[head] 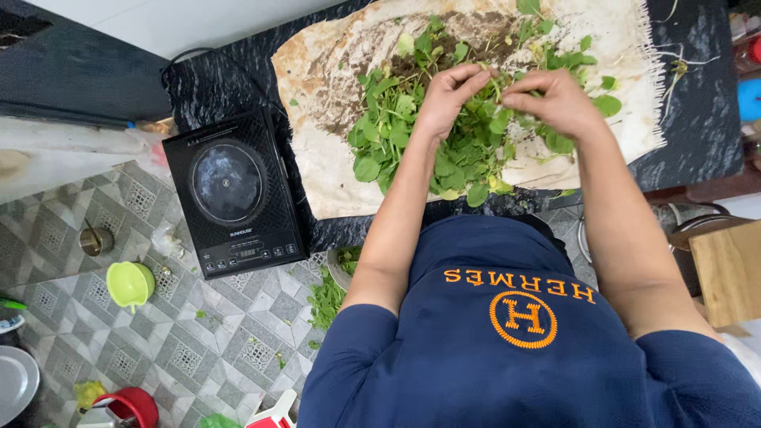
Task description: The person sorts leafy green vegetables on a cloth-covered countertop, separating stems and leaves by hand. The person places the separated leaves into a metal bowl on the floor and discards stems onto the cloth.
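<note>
A heap of green leafy stems (468,150) lies on a soiled whitish woven sack (333,71) spread over a dark counter (697,119). My left hand (448,95) and my right hand (555,99) meet above the middle of the heap. Both pinch the same leafy stem between fingertips. Soil stains the sack behind the greens.
A black induction hob (234,194) sits at the counter's left end. Below on the patterned tile floor (198,349) lie a green cup (131,283), a small metal cup (97,240), a red container (133,406), fallen leaves (325,299). A wooden board (728,273) stands right.
</note>
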